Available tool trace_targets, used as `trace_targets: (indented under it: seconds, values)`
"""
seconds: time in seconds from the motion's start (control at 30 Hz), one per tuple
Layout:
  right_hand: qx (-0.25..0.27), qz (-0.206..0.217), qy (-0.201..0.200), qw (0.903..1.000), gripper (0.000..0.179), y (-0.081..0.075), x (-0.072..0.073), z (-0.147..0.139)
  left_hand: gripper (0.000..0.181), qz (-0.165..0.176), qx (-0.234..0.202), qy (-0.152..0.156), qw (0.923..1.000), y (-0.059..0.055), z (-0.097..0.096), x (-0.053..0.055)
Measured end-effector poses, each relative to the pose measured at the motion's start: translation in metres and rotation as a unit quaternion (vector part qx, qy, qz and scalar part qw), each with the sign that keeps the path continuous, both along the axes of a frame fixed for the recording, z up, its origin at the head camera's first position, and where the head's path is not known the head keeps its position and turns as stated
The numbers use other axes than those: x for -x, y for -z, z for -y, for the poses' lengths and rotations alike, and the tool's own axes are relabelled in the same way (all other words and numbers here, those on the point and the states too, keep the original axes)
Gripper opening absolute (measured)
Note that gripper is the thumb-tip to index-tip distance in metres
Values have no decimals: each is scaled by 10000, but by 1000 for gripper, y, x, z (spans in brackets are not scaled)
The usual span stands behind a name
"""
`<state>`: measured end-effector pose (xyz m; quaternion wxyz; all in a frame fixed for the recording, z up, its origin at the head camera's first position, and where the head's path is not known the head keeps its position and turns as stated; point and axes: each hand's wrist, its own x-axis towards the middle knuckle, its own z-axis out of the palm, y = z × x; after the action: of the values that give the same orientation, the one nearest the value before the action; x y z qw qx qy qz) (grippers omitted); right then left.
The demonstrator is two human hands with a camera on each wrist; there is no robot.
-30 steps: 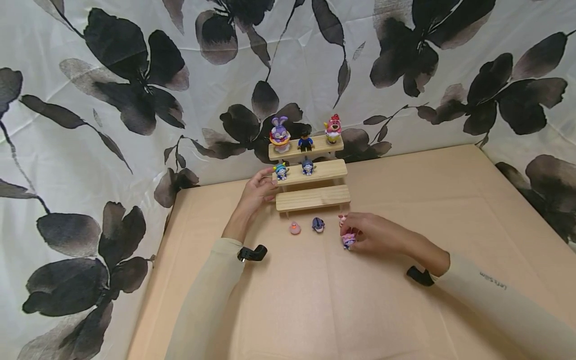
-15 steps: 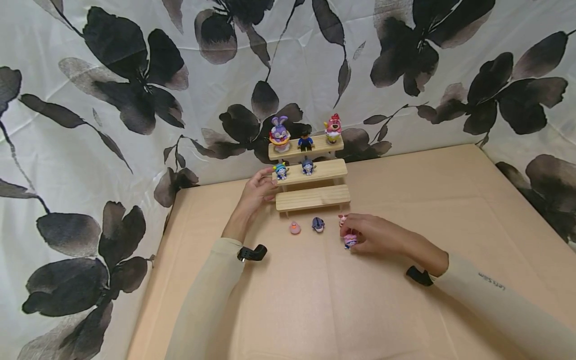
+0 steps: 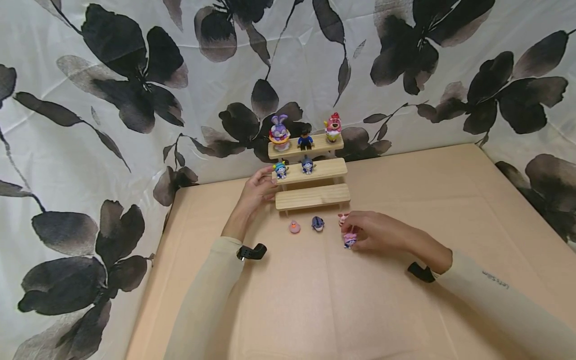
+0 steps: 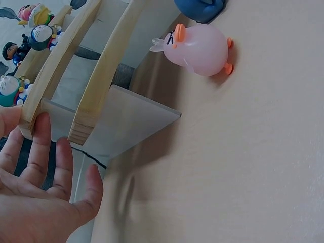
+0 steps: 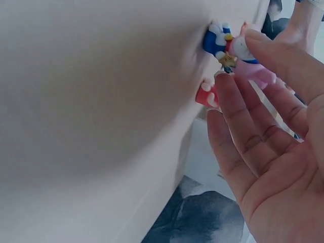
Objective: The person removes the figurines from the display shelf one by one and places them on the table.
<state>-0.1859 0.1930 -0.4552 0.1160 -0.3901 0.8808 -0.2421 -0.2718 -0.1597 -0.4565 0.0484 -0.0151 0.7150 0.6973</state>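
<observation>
In the head view my right hand (image 3: 377,231) pinches a small figurine (image 3: 349,240) with a pink hat and blue-and-white body between thumb and fingertips, low over the table. The right wrist view shows this figurine (image 5: 242,53) under the thumb. Partly hidden behind the hand is a pink-and-red figurine (image 3: 343,218). At the left end of the three-tier wooden display stand (image 3: 312,197), my left hand (image 3: 255,194) grips the middle shelf, thumb on one side and fingertips on the other. A pink duck figurine (image 3: 294,227) and a dark blue figurine (image 3: 317,224) stand before the stand.
The top shelf carries a purple rabbit figurine (image 3: 280,133), a blue-and-black figurine (image 3: 305,141) and a pink bear figurine (image 3: 333,128). Two blue figurines, one with a green-yellow hat (image 3: 281,170), occupy the middle shelf. Behind hangs a floral cloth (image 3: 310,65).
The pink-hatted figurine has shifted very slightly to the right with my right hand. My left hand stays at the stand.
</observation>
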Motion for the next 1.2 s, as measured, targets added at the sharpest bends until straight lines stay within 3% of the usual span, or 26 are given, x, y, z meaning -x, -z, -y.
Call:
trace_targets:
  seconds: [0.7,0.97,1.2]
  values:
    - [346,-107,-58,9993,31,-40,22,-4,44,8,-30,-5,10000,-1,0,0]
    - [740,-296,48,9968,25,-44,33,1,42,-33,-44,-13,10000,0,-1,-1]
    - [889,-294,318,9951,35,-50,44,6,43,-46,-59,-14,10000,-1,-1,-2]
